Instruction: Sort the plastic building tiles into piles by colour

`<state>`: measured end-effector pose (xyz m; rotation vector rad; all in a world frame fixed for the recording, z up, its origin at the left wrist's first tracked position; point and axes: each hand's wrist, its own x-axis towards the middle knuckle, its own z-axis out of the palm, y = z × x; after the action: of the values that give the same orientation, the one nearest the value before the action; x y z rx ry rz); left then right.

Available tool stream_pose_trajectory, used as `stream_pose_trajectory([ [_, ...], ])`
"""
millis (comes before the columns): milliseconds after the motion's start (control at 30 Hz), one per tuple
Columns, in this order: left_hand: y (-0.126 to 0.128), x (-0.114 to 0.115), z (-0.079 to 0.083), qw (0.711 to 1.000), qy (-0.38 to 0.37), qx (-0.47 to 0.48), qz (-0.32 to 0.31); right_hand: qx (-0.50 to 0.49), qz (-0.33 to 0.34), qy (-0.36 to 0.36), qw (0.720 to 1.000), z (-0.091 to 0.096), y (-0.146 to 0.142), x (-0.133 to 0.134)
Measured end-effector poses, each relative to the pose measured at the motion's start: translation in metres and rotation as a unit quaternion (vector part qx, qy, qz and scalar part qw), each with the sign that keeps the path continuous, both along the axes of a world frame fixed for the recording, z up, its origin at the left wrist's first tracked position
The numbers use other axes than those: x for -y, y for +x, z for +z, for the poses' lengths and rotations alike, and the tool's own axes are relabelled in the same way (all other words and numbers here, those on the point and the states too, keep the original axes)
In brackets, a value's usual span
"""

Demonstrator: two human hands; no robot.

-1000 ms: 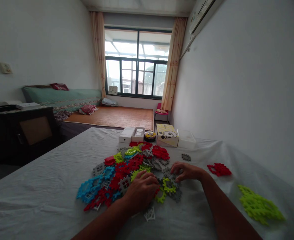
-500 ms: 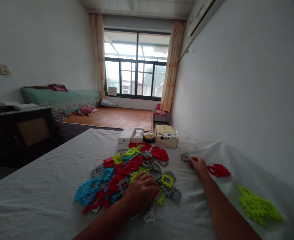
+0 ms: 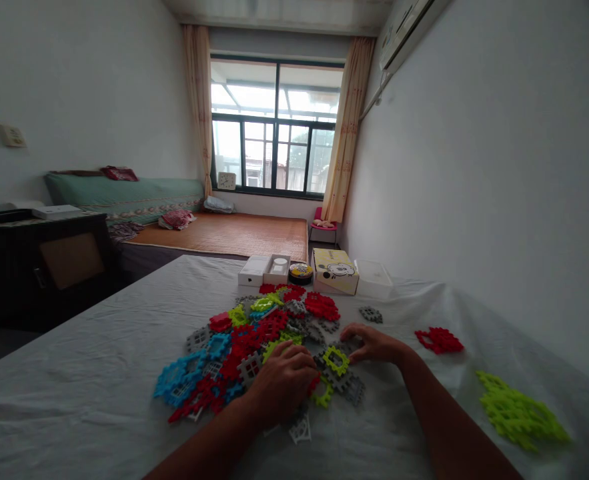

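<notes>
A heap of plastic interlocking building pieces lies on the white cloth, with red pieces (image 3: 244,347), blue pieces (image 3: 179,379) and grey pieces among them. My left hand (image 3: 287,377) rests on the near side of the heap, fingers bent together over it; whatever is under them is hidden. A bit of red piece (image 3: 315,384) shows beside its fingertips. At the heap's right edge, my right hand (image 3: 374,343) has thumb and forefinger apart, close to a yellow-green frame piece (image 3: 335,361) lying on grey ones. One grey piece (image 3: 371,314) lies alone beyond this hand.
Red pieces (image 3: 439,340) and a stack of yellow-green pieces (image 3: 521,410) lie apart on the right. Along the table's far edge stand white boxes (image 3: 253,271), a round tin (image 3: 301,273), a yellow cartoon box (image 3: 335,272) and a clear plastic tray (image 3: 374,279).
My right hand has let go of the grey piece and moved left and nearer, to the heap's right edge. The left hand stays in about the same place.
</notes>
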<state>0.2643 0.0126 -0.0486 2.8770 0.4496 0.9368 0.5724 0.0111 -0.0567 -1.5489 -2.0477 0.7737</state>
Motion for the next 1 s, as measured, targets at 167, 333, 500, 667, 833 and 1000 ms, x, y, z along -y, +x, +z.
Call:
stream_pose_trajectory([
  [167,0.000,0.000,-0.001,1.000,-0.002,0.001,-0.001,-0.113,-0.083,-0.029,0.990,-0.010,0.004,-0.008],
  [333,0.000,-0.001,-0.001,1.000,0.005,0.004,0.000,-0.183,-0.350,0.113,0.912,-0.023,0.029,-0.019],
  [500,0.000,-0.002,-0.003,1.000,0.017,0.007,0.000,-0.139,-0.418,0.179,0.880,-0.023,0.045,-0.016],
  [667,0.000,-0.001,-0.002,1.000,0.015,0.000,0.003,-0.070,-0.310,0.194,0.928,-0.017,0.007,-0.021],
  [833,-0.001,0.000,0.000,1.000,0.017,0.001,0.008,0.053,-0.160,0.167,0.971,-0.020,-0.039,-0.025],
  [1000,-0.001,-0.001,-0.001,1.000,0.019,-0.001,0.005,0.117,-0.103,0.164,0.974,-0.015,-0.044,-0.016],
])
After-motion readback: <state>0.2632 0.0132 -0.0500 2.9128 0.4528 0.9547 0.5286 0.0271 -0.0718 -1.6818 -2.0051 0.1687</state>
